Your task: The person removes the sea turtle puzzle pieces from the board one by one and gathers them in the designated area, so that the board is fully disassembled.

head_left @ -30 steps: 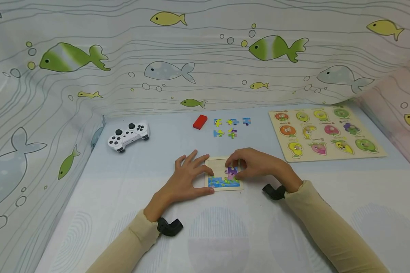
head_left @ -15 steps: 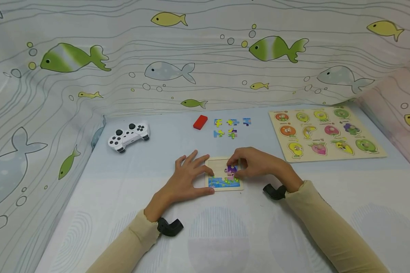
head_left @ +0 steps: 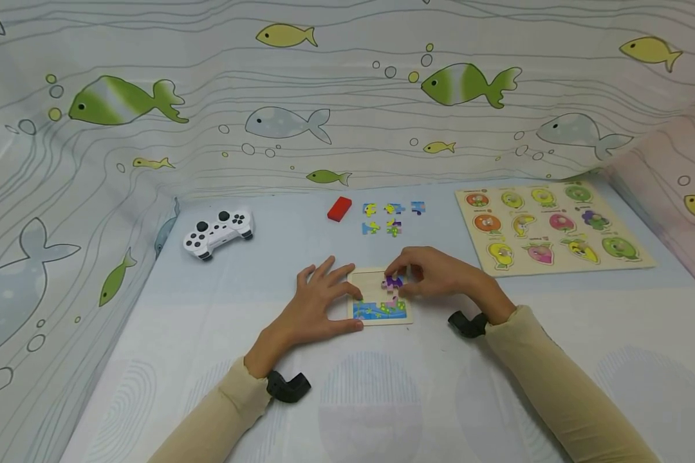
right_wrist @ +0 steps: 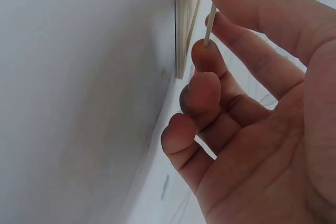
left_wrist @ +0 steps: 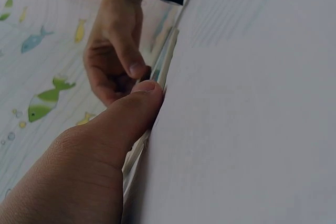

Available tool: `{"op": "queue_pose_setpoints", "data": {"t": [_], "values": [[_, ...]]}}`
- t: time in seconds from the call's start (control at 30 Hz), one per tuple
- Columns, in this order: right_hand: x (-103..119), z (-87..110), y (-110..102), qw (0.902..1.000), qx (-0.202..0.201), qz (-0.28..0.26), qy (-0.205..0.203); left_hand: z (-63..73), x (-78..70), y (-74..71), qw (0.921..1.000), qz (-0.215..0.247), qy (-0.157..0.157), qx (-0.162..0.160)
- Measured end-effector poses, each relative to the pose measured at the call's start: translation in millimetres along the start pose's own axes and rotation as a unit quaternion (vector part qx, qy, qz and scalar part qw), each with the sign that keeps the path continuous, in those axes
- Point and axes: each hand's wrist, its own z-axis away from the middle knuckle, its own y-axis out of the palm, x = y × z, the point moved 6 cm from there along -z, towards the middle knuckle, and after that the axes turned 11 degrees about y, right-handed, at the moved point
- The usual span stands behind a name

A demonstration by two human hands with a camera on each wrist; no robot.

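Hands (head_left: 318,305) (head_left: 431,271) flank the tray (head_left: 366,281); right pinches purple piece (head_left: 392,283).

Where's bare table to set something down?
Bare: between white controller and red block; in front of fruit board, outside the right sleeve; between it and the left sleeve. Crowded: puzzle tray, left hand on it, right hand holding purple piece over it; loose pieces behind.

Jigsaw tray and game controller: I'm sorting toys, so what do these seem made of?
Jigsaw tray: probably bare, matt wood or plywood, from its pale frame and layered-looking edge in the right wrist view. Game controller: likely smooth hard plastic, from its white moulded shell; gloss is hard to judge.
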Motion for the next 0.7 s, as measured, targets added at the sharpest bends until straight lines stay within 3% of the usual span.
{"op": "queue_pose_setpoints", "data": {"t": [0.43, 0.7], "values": [[-20.2, -1.4, -13.9, 0.9987, -0.047, -0.017, 0.013, 0.1, 1.2, 0.7, 1.0000, -0.005, -0.002, 0.001], [-37.8, -1.0, -21.2, 0.9966, -0.068, -0.013, 0.044, 1.3, 0.4, 1.0, 1.0000, 0.002, -0.001, -0.004]]}}
